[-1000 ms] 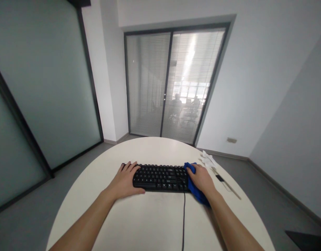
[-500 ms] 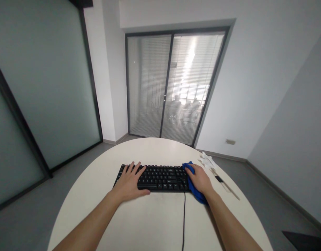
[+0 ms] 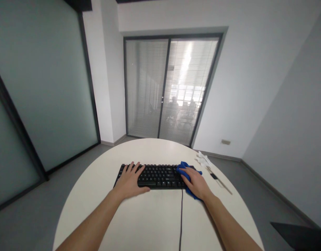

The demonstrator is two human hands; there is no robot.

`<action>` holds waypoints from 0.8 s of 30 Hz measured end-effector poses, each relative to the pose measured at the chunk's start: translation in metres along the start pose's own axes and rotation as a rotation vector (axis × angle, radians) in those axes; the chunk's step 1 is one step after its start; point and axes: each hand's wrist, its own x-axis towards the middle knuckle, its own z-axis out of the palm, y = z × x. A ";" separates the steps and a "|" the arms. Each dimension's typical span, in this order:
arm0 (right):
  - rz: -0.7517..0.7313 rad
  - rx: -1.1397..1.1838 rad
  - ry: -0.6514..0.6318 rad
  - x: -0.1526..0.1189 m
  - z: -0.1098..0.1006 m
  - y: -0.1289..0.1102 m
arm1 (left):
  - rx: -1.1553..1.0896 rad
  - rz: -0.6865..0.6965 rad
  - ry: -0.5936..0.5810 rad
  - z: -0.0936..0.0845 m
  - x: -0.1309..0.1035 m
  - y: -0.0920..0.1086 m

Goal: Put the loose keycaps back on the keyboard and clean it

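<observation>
A black keyboard [image 3: 160, 176] lies on the round white table [image 3: 147, 219], its cable running toward the near edge. My left hand [image 3: 129, 181] rests with fingers spread over the keyboard's left end, the thumb along its near edge. At the right end, my right hand [image 3: 197, 183] holds a blue cloth [image 3: 184, 166] against the keys. The cloth bunches ahead of the fingers and hangs out under the palm onto the table. Cloth and hand hide the rightmost keys.
Crumpled white tissue [image 3: 203, 159] lies at the table's right far edge, beside a thin brush-like tool [image 3: 220, 181] with a black band. A dark object [image 3: 301, 235] stands at the lower right, beyond the table. Glass doors with blinds are behind.
My right hand and the blue cloth have moved slightly left over the keyboard's right end. My left hand stays in place on the keys. The view has shifted slightly.
</observation>
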 end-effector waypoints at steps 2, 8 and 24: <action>-0.025 0.001 -0.006 -0.003 -0.003 -0.007 | 0.003 -0.001 0.000 0.000 0.000 0.000; -0.078 -0.019 -0.002 -0.004 -0.013 -0.027 | 0.012 0.002 0.004 0.001 0.000 -0.002; 0.347 0.031 0.699 -0.005 -0.041 0.015 | 0.006 -0.002 0.018 0.005 0.001 -0.005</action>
